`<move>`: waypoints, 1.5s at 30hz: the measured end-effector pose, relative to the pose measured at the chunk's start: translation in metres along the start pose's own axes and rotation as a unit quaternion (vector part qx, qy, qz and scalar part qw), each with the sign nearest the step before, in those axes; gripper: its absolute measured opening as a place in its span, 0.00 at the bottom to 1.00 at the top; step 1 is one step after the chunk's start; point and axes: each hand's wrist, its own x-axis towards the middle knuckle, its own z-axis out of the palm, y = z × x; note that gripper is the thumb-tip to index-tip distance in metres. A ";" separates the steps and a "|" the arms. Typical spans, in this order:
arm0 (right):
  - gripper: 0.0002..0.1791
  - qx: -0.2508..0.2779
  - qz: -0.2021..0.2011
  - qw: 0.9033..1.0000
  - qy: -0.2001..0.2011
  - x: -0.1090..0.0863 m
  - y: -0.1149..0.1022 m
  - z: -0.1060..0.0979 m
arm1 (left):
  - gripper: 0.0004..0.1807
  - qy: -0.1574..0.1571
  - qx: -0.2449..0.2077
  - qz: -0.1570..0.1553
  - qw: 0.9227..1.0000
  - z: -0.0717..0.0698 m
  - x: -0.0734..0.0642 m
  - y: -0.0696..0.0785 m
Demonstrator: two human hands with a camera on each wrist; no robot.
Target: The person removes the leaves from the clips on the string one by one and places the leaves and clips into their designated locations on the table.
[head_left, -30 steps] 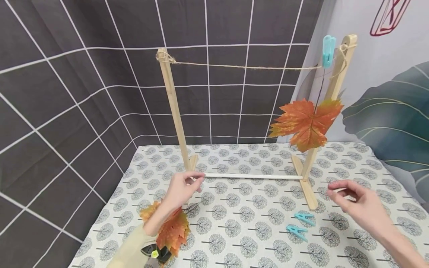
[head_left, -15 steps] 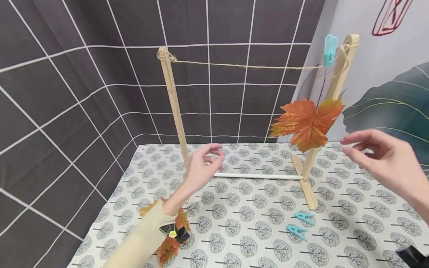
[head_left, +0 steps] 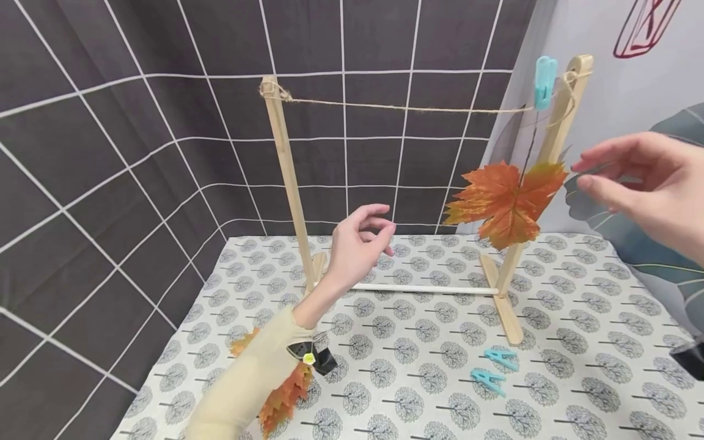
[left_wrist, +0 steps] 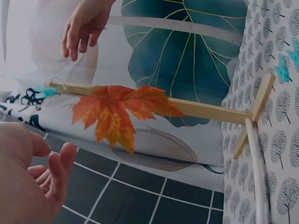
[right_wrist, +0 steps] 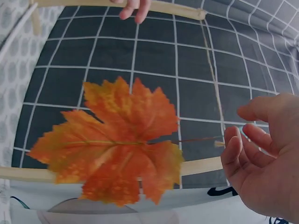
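An orange maple leaf (head_left: 508,205) hangs by its thin dark stem from a light-blue clothespin (head_left: 545,82) on the twine (head_left: 407,109), near the right post. Just right of the leaf is my right hand (head_left: 649,183), fingers loosely bent and holding nothing. My left hand (head_left: 360,244) is raised over the white rod (head_left: 429,289) between the posts, its fingers relaxed and nothing in them. In the right wrist view the leaf (right_wrist: 117,144) fills the middle, with the right hand (right_wrist: 266,149) beside its stem.
A wooden frame with a left post (head_left: 288,177) and a right post (head_left: 555,140) stands on the tree-print cloth (head_left: 407,379). Two light-blue clothespins (head_left: 488,380) lie at the front right. More orange leaves (head_left: 286,397) lie partly hidden under the left sleeve. A dark grid curtain (head_left: 308,36) hangs behind.
My left hand has left the rod's left end, moving up and right. My right hand has risen from near the frame's right foot to beside the hanging leaf.
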 end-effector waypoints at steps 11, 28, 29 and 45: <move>0.18 0.005 0.000 1.000 -0.003 0.047 -0.008 -0.010 | 0.17 -0.011 -0.011 0.018 1.000 0.031 0.023 0.017; 0.25 -0.062 0.011 0.997 -0.050 0.108 -0.010 -0.038 | 0.13 -0.005 0.020 0.063 0.998 0.082 0.063 0.046; 0.25 -0.058 0.014 0.997 -0.055 0.110 -0.010 -0.038 | 0.13 -0.005 0.023 0.065 0.998 0.084 0.065 0.048; 0.24 -0.095 0.071 0.988 -0.102 0.131 -0.016 -0.037 | 0.14 -0.011 0.010 0.018 1.000 0.117 0.088 0.064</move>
